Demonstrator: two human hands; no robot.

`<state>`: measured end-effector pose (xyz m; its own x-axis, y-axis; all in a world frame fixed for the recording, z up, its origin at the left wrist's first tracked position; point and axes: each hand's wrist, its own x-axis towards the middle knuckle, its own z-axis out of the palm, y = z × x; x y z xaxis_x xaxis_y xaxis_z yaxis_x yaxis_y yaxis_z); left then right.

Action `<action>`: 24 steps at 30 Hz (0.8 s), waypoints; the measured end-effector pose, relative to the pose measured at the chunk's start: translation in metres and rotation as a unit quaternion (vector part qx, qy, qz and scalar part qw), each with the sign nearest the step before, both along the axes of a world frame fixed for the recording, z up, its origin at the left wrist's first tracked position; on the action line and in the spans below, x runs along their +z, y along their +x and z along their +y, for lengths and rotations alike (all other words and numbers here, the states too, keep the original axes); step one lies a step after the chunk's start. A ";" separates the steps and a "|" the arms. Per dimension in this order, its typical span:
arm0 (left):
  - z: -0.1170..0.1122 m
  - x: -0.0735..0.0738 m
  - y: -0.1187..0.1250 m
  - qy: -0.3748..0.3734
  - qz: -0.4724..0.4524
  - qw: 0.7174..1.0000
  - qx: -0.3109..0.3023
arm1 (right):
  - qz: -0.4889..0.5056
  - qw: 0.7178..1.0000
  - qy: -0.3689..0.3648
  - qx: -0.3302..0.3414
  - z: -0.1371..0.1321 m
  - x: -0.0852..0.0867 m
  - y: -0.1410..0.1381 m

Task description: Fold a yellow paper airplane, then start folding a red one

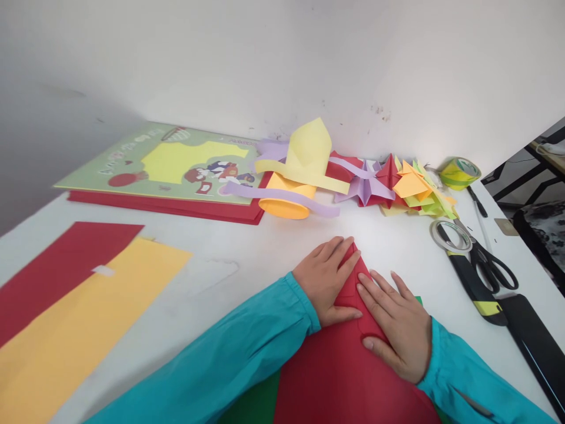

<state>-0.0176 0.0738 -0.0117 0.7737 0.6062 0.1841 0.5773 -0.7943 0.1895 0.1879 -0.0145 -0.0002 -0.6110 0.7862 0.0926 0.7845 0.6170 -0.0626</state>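
A red sheet of paper point(339, 365) lies on the white table point(229, 277) in front of me, folded to a point at its far end. My left hand point(326, 280) lies flat on the left side of that point, fingers stretched along the fold. My right hand point(397, 321) presses flat on the right side, fingers spread. Both arms wear teal sleeves. A green sheet point(256, 406) shows under the red one.
Red point(57, 265) and yellow point(75, 330) paper sheets lie at the left. A paper pad with a cartoon cover point(163, 165) sits at the back. Folded paper shapes point(353, 176), a tape roll point(459, 172), scissors point(485, 265) and a black knife point(477, 288) lie at the right.
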 end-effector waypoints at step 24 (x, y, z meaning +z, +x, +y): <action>-0.003 0.001 0.002 -0.014 0.001 1.000 0.013 | 0.011 1.000 -0.009 0.001 0.000 0.001 0.000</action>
<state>-0.0157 0.0709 -0.0105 0.7584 0.6304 0.1658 0.5972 -0.7739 0.2109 0.1884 -0.0141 0.0009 -0.6099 0.7870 0.0928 0.7819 0.6167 -0.0908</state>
